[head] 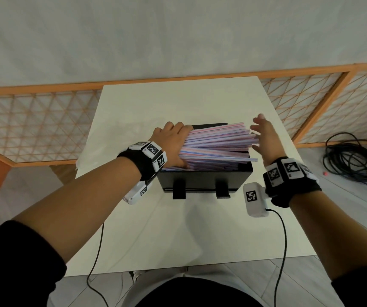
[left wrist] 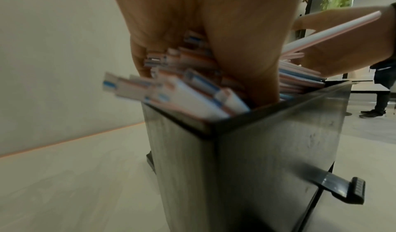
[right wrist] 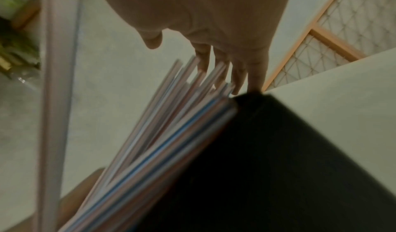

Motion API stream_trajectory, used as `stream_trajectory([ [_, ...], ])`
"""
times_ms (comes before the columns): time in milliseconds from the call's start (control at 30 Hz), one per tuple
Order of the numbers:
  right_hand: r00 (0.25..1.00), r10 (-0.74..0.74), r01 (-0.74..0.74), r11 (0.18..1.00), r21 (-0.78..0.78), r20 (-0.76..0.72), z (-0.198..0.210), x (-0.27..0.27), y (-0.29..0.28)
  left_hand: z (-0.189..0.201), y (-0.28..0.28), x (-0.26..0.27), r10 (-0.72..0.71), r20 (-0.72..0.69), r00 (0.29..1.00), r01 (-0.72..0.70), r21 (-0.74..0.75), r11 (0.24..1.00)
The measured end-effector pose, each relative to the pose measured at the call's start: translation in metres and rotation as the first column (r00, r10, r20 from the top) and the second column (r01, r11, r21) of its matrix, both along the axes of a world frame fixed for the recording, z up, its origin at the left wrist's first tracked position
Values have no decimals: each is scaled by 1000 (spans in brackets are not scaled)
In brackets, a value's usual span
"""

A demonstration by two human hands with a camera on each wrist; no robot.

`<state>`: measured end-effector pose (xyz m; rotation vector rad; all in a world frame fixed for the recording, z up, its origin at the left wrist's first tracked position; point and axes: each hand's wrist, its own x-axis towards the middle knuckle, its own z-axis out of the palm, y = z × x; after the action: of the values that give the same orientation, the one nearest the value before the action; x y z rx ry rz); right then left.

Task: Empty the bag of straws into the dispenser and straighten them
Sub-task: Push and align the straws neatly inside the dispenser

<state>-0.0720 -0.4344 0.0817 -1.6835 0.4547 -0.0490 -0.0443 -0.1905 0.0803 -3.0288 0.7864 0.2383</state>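
A black box-shaped dispenser [head: 204, 179] stands in the middle of the white table [head: 178, 235], with two levers on its near side. A heap of pink, blue and white striped straws [head: 218, 145] lies across its open top, fanned out and sticking past the right rim. My left hand [head: 173, 141] grips the left ends of the bundle, fingers curled over the top and thumb underneath; the left wrist view shows the straw ends [left wrist: 182, 90] between thumb and fingers. My right hand [head: 261, 132] is spread flat at the straws' right ends, its straight fingers [right wrist: 255, 73] against the tips [right wrist: 205, 76].
A wooden lattice screen [head: 34, 122] runs behind the table. A coil of black cable [head: 355, 160] lies on the floor at the right. Wrist-camera cables hang over the table's front edge. A person [left wrist: 383, 86] stands in the background of the left wrist view.
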Motion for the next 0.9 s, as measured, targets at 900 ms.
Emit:
stream_trajectory([
  [900,967,253,-126,519,-845,11,-49,-7,43,17,19,14,-138,-20,990,140,131,981],
])
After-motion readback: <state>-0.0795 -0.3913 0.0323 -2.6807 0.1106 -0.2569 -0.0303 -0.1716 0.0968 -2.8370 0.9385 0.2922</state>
